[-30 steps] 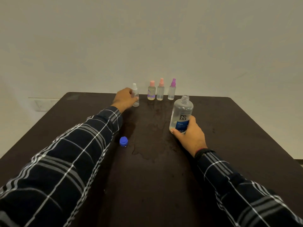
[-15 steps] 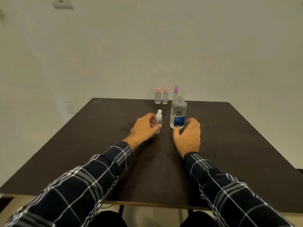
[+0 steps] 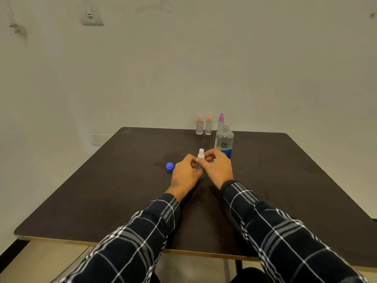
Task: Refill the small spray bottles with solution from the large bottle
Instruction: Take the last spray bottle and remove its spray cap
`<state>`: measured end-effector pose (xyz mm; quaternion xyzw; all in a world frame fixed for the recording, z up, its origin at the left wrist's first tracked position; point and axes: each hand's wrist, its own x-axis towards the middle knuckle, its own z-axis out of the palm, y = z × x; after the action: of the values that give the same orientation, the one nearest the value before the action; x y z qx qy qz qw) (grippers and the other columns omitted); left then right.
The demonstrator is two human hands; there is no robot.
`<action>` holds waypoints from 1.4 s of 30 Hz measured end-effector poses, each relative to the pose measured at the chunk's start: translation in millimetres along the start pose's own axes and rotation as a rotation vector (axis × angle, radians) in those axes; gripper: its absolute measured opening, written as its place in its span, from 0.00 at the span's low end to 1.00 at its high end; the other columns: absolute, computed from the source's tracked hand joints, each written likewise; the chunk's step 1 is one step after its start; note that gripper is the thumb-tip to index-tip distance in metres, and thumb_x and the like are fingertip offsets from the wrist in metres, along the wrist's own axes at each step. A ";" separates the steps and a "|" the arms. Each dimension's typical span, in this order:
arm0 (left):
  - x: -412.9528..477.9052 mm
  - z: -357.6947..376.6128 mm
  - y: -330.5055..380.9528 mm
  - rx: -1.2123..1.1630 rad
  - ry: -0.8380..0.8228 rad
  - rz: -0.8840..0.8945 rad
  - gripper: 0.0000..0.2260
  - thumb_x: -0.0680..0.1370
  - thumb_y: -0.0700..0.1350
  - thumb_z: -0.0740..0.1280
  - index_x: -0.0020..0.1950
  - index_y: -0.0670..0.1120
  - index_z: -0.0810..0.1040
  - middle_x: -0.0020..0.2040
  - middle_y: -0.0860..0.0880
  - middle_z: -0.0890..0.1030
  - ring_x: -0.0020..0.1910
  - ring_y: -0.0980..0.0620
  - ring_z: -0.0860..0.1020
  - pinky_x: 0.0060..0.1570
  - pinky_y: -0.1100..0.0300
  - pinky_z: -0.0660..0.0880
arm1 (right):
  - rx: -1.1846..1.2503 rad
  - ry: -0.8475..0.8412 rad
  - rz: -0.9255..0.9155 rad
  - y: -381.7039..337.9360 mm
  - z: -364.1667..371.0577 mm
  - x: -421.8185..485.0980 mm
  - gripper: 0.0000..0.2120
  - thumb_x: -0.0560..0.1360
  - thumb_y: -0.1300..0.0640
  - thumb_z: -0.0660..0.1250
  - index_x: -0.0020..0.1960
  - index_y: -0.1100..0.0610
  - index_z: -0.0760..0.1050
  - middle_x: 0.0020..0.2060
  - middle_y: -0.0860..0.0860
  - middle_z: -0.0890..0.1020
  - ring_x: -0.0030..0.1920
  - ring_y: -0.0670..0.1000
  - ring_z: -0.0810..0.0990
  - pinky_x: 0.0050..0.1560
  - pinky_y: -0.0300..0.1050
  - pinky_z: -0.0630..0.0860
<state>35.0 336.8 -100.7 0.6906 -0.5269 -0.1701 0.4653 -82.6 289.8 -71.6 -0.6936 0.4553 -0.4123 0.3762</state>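
On the dark table [image 3: 102, 190], just left of the left hand, a blue cap [image 3: 169, 166] lies by itself, close to the hand but not touching it. The left hand [image 3: 185, 173] has its fingers curled round the clear body of a white-topped spray bottle [image 3: 201, 154]. This little bottle stands up straight between the two hands, and its white top pokes out above the fingers.

Far behind the hands, at the back edge of the table by the wall, stand a pink-topped bottle with a purple label [image 3: 199, 127] and, just beside it, a second pink-topped bottle [image 3: 208, 126].

The right hand [image 3: 219, 169] is close against the left one. Its thumb and first finger seem to pinch the little bottle just under the white top, but the neck is too small to see well.

Just behind the right hand stands the large bottle [image 3: 224, 142], upright, with no cap on its neck. It has clear liquid inside and a label that says "re-nu" with a blue part at the bottom. A purple-topped bottle [image 3: 221, 119] stands behind it, partly hidden. Both arms wear dark checked sleeves [image 3: 285, 237].
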 end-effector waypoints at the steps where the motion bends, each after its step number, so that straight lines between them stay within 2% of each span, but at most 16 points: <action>1: 0.3 -0.2 -0.4 -0.009 -0.002 -0.004 0.09 0.76 0.48 0.73 0.53 0.49 0.76 0.44 0.53 0.83 0.44 0.57 0.82 0.50 0.58 0.81 | -0.008 0.013 -0.003 0.5 1.7 1.9 0.11 0.71 0.51 0.76 0.50 0.52 0.78 0.43 0.46 0.81 0.45 0.45 0.80 0.47 0.39 0.79; 5: 1.3 -2.3 -0.5 -0.055 -0.031 -0.034 0.08 0.77 0.48 0.73 0.53 0.51 0.76 0.46 0.53 0.83 0.46 0.57 0.82 0.52 0.57 0.81 | -0.071 -0.065 -0.016 0.0 1.2 7.7 0.12 0.76 0.55 0.71 0.59 0.53 0.78 0.50 0.48 0.80 0.50 0.46 0.78 0.50 0.34 0.73; 9: -0.8 -4.1 1.4 -0.075 -0.063 -0.051 0.08 0.78 0.47 0.72 0.54 0.52 0.75 0.47 0.54 0.82 0.47 0.59 0.82 0.51 0.61 0.80 | -0.084 -0.205 -0.044 5.1 -2.9 11.2 0.17 0.81 0.57 0.64 0.69 0.53 0.74 0.62 0.50 0.77 0.63 0.49 0.75 0.66 0.44 0.71; 11: -2.5 -4.8 3.1 -0.066 -0.067 -0.049 0.08 0.78 0.46 0.72 0.54 0.51 0.75 0.46 0.54 0.82 0.46 0.59 0.81 0.48 0.63 0.79 | 0.005 -0.231 -0.003 6.3 -1.9 8.9 0.20 0.80 0.55 0.65 0.71 0.53 0.70 0.61 0.49 0.77 0.60 0.48 0.77 0.62 0.43 0.74; 14: -2.5 -4.2 2.9 -0.066 -0.040 -0.029 0.08 0.77 0.46 0.72 0.53 0.49 0.75 0.46 0.53 0.83 0.45 0.59 0.82 0.44 0.65 0.79 | 0.094 -0.120 0.069 4.5 1.2 6.9 0.24 0.74 0.49 0.74 0.65 0.53 0.68 0.51 0.49 0.78 0.51 0.48 0.80 0.54 0.45 0.79; 18: -0.9 -5.5 4.3 -0.043 -0.060 -0.036 0.08 0.78 0.47 0.72 0.54 0.50 0.75 0.47 0.53 0.83 0.46 0.59 0.81 0.47 0.64 0.78 | 0.034 -0.068 0.014 4.4 2.9 6.3 0.12 0.76 0.54 0.72 0.57 0.55 0.76 0.50 0.50 0.81 0.51 0.49 0.80 0.54 0.42 0.78; 20: -0.2 -5.3 4.3 -0.040 -0.073 -0.041 0.08 0.78 0.48 0.72 0.53 0.51 0.75 0.47 0.53 0.82 0.46 0.58 0.81 0.48 0.63 0.78 | 0.017 -0.151 -0.019 7.4 2.0 6.1 0.13 0.80 0.57 0.65 0.65 0.54 0.76 0.58 0.51 0.79 0.58 0.48 0.78 0.61 0.43 0.75; 22: -0.2 -4.6 3.5 -0.052 -0.069 -0.040 0.08 0.77 0.48 0.72 0.53 0.52 0.75 0.47 0.54 0.82 0.47 0.58 0.81 0.47 0.64 0.77 | 0.023 -0.234 -0.024 10.5 1.0 6.7 0.20 0.83 0.59 0.59 0.74 0.52 0.70 0.65 0.52 0.75 0.64 0.47 0.74 0.68 0.44 0.69; 24: -1.3 -4.8 3.8 -0.047 -0.065 -0.033 0.08 0.77 0.47 0.72 0.53 0.52 0.75 0.46 0.54 0.82 0.46 0.58 0.81 0.46 0.65 0.76 | 0.045 -0.263 0.003 9.7 1.6 6.3 0.25 0.83 0.55 0.61 0.78 0.51 0.61 0.63 0.51 0.75 0.59 0.44 0.74 0.65 0.41 0.69; 26: -1.1 -5.1 3.1 -0.027 -0.062 -0.022 0.08 0.78 0.46 0.72 0.52 0.51 0.74 0.45 0.53 0.82 0.46 0.58 0.81 0.45 0.65 0.76 | 0.072 -0.200 0.069 6.7 4.0 4.3 0.28 0.78 0.49 0.68 0.75 0.52 0.63 0.55 0.47 0.77 0.53 0.43 0.77 0.59 0.42 0.74; 30: 0.4 -4.7 0.3 -0.043 -0.070 -0.026 0.08 0.78 0.47 0.72 0.53 0.51 0.75 0.45 0.52 0.83 0.46 0.58 0.81 0.50 0.61 0.79 | 0.005 -0.074 0.037 5.3 7.5 4.5 0.15 0.75 0.50 0.72 0.58 0.53 0.74 0.50 0.47 0.80 0.51 0.46 0.79 0.55 0.44 0.78; 32: 0.7 -4.6 0.5 -0.051 -0.068 -0.026 0.08 0.78 0.48 0.71 0.54 0.51 0.75 0.46 0.53 0.82 0.46 0.58 0.82 0.51 0.61 0.79 | 0.000 -0.131 -0.001 6.7 5.1 7.6 0.12 0.79 0.55 0.68 0.62 0.53 0.76 0.54 0.48 0.79 0.55 0.47 0.78 0.52 0.36 0.74; 34: 0.8 -4.0 0.8 -0.045 -0.063 -0.022 0.07 0.78 0.48 0.71 0.54 0.51 0.75 0.46 0.54 0.82 0.46 0.58 0.81 0.50 0.61 0.79 | 0.016 -0.215 -0.029 9.3 1.4 8.1 0.15 0.81 0.57 0.64 0.67 0.54 0.75 0.58 0.48 0.76 0.59 0.46 0.76 0.54 0.33 0.71; 37: 1.1 -3.2 -0.1 -0.035 -0.068 -0.024 0.07 0.78 0.46 0.71 0.52 0.51 0.75 0.46 0.53 0.82 0.46 0.57 0.81 0.47 0.63 0.78 | 0.022 -0.275 -0.021 15.9 3.0 10.0 0.22 0.80 0.52 0.66 0.73 0.48 0.68 0.62 0.48 0.75 0.62 0.47 0.75 0.65 0.44 0.71; 39: 1.4 -3.3 -0.6 -0.025 -0.067 -0.023 0.07 0.78 0.44 0.71 0.52 0.51 0.74 0.45 0.52 0.82 0.45 0.57 0.81 0.44 0.64 0.76 | 0.055 -0.220 0.030 14.6 6.7 8.9 0.23 0.76 0.50 0.71 0.69 0.46 0.68 0.57 0.47 0.77 0.56 0.45 0.78 0.59 0.43 0.75; 42: 0.7 -3.8 -0.8 -0.058 -0.062 -0.031 0.06 0.78 0.46 0.71 0.52 0.50 0.75 0.45 0.53 0.82 0.44 0.59 0.81 0.44 0.65 0.76 | 0.042 -0.063 0.053 9.0 8.6 6.9 0.16 0.74 0.49 0.74 0.57 0.52 0.72 0.49 0.48 0.79 0.48 0.46 0.79 0.50 0.40 0.77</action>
<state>38.5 338.0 -99.3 0.6791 -0.5253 -0.2138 0.4660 -75.9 281.8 -81.3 -0.6857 0.4528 -0.3898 0.4157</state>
